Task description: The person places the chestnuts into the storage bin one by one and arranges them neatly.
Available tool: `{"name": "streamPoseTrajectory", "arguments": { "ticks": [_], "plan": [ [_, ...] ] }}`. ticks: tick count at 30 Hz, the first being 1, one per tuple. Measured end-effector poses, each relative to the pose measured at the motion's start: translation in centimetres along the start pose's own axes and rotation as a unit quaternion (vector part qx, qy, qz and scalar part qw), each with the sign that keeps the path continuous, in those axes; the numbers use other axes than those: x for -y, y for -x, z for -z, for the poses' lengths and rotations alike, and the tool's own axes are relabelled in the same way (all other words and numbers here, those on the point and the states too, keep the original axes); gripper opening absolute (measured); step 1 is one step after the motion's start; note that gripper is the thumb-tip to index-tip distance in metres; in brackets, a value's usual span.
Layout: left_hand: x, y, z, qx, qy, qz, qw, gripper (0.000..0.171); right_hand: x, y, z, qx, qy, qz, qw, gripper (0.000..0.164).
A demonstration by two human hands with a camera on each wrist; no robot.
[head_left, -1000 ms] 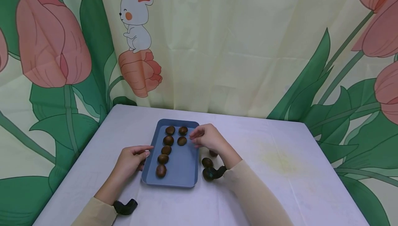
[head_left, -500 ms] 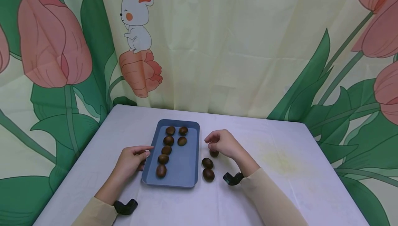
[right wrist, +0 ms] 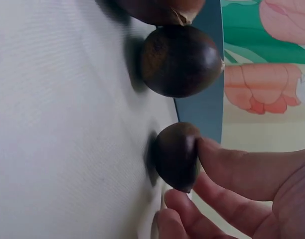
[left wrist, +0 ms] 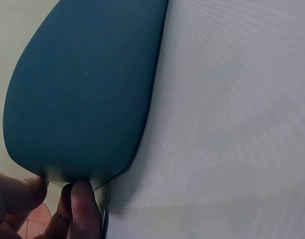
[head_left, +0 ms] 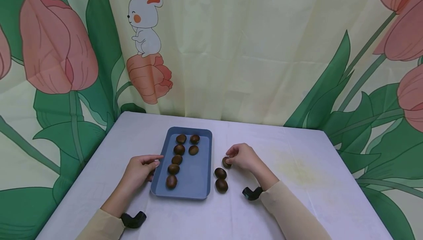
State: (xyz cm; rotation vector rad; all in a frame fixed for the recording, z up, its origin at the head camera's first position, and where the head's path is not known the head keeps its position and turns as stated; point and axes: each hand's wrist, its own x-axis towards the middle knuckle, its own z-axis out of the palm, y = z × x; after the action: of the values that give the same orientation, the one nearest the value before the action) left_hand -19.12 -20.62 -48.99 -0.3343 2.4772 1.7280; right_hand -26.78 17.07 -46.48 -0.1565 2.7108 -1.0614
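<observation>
In the head view my right hand [head_left: 243, 156] pinches a brown chestnut [head_left: 226, 162] on the white cloth, right of the blue tray [head_left: 195, 192]. In the right wrist view the thumb lies on that chestnut [right wrist: 176, 155], with the other fingers curled beside it. Two more chestnuts, one nearer the hand [head_left: 220, 173] and one in front [head_left: 221, 185], lie beside the tray. My left hand [head_left: 139, 169] touches the tray's left rim, its index finger nearly straight. The left wrist view has fingertips against the tray's outer wall [left wrist: 82, 94].
Inside the tray, a left column of several chestnuts [head_left: 173, 168] runs front to back. Two chestnuts [head_left: 193, 150] sit to its right at the back. A white cloth [head_left: 281, 203] covers the table, and a printed curtain [head_left: 238, 78] hangs behind it.
My right hand has moved right, away from the tray, and down onto the farthest loose chestnut, which it now pinches. The left hand and the tray have stayed put.
</observation>
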Motion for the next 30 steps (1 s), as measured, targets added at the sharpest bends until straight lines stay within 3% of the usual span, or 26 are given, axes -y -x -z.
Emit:
{"name": "streamPoseTrajectory", "arguments": {
  "ticks": [9, 25, 30],
  "plan": [
    [-0.1, 0.1, 0.0, -0.001, -0.005, 0.001, 1.0, 0.03, -0.2, 0.5, -0.5, 0.039, -0.026, 0.031, 0.998, 0.015],
    [0.1, -0.3, -0.3, -0.005, -0.011, 0.017, 0.9998, 0.029, -0.2, 0.7, 0.3, 0.032, -0.081, 0.048, 0.995, 0.019],
    [0.0, -0.2, -0.2, -0.006, -0.012, 0.015, 0.9998, 0.029, 0.8, 0.9, 0.4, 0.044, -0.128, 0.068, 0.988, 0.018]
  ]
}}
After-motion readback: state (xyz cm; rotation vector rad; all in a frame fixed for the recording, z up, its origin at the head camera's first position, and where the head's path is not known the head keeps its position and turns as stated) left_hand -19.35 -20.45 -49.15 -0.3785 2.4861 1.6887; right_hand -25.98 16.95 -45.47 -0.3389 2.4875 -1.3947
